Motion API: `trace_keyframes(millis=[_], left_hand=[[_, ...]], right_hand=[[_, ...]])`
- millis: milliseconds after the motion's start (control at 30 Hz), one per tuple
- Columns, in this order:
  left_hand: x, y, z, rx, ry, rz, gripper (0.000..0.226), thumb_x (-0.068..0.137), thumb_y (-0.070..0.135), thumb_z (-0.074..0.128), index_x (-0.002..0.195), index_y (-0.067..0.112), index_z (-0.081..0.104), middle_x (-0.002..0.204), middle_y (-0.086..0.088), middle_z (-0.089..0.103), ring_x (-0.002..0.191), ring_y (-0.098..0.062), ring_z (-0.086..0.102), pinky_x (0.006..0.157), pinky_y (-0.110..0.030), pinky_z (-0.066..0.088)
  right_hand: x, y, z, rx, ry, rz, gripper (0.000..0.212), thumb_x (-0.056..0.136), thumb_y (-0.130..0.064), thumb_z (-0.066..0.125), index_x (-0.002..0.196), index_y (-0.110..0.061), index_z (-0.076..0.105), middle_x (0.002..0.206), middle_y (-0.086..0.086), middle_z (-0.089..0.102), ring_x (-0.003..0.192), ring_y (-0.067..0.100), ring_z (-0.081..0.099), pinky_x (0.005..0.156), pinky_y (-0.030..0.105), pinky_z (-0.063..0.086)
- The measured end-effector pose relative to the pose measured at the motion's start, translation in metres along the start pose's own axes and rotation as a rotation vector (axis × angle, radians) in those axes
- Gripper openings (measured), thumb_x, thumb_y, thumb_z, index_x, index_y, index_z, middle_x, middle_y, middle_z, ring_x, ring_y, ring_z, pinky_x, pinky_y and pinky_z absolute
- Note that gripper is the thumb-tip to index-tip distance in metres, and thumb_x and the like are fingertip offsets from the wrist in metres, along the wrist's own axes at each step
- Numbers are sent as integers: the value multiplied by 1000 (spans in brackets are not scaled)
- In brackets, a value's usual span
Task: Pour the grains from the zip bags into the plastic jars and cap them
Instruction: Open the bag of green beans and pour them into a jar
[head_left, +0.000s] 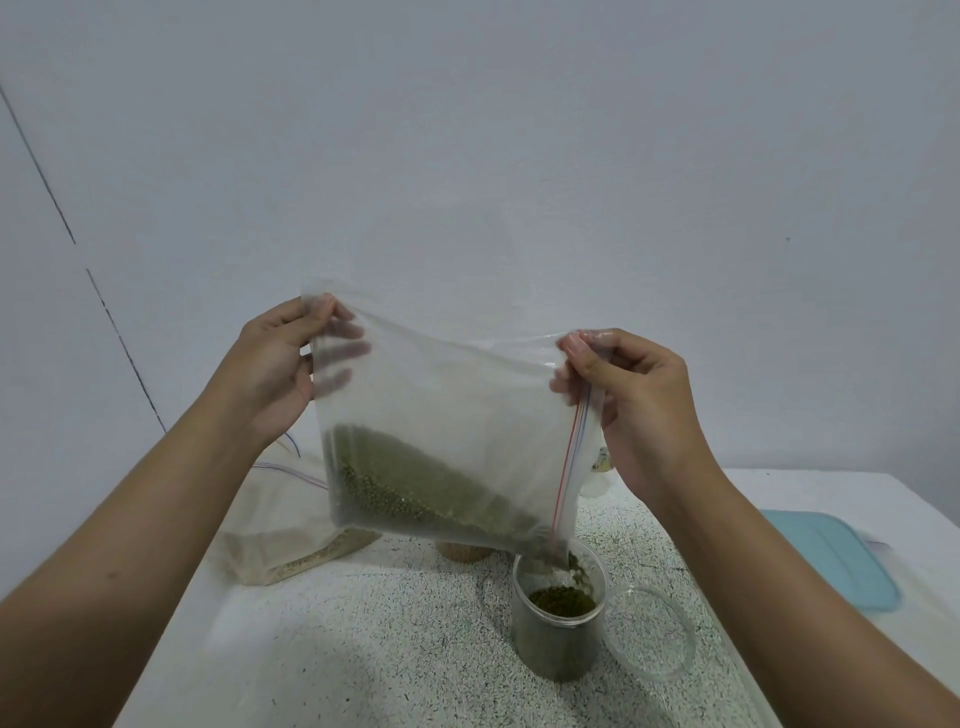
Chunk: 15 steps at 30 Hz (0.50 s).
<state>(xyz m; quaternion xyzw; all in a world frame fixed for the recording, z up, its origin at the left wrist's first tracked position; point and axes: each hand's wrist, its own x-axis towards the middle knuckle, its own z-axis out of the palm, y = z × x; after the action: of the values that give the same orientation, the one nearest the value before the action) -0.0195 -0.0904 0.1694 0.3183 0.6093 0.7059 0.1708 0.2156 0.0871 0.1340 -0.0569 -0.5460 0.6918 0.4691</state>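
Left hand (280, 358) and right hand (634, 405) pinch the clear zip bag of green grains (441, 447) by its corners, tipped over the clear plastic jar (558, 618). Best keep the lower mouth corner inside the rim and raise the left side slowly.

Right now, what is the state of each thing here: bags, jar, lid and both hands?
Green-grain zip bag: held up, tilted, open at its lower corner, pouring.
Plastic jar: upright, uncapped, partly filled with green grains.
Clear lid: off, lying flat beside the jar.
Pale-grain zip bag: lying on the table, untouched.
Left hand: grips the bag's upper corner.
Right hand: pinches the bag's zip edge.
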Motion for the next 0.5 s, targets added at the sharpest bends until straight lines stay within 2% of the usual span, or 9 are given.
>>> trace_keyframes(millis=[233, 500], left_hand=[[-1, 2, -1, 4, 12, 9, 26, 104, 28, 55, 84, 19, 69, 88, 0, 72, 86, -19, 75, 78, -38, 49], [-2, 3, -2, 9, 13, 13, 27, 105, 28, 54, 84, 19, 69, 85, 2, 72, 86, -18, 76, 79, -39, 49]], right_hand=[[0, 1, 2, 7, -4, 0, 7, 86, -2, 70, 91, 4, 71, 72, 7, 67, 63, 23, 65, 59, 27, 47], [0, 2, 4, 25, -14, -2, 16, 81, -7, 72, 91, 4, 70, 73, 6, 67, 63, 21, 65, 59, 27, 47]])
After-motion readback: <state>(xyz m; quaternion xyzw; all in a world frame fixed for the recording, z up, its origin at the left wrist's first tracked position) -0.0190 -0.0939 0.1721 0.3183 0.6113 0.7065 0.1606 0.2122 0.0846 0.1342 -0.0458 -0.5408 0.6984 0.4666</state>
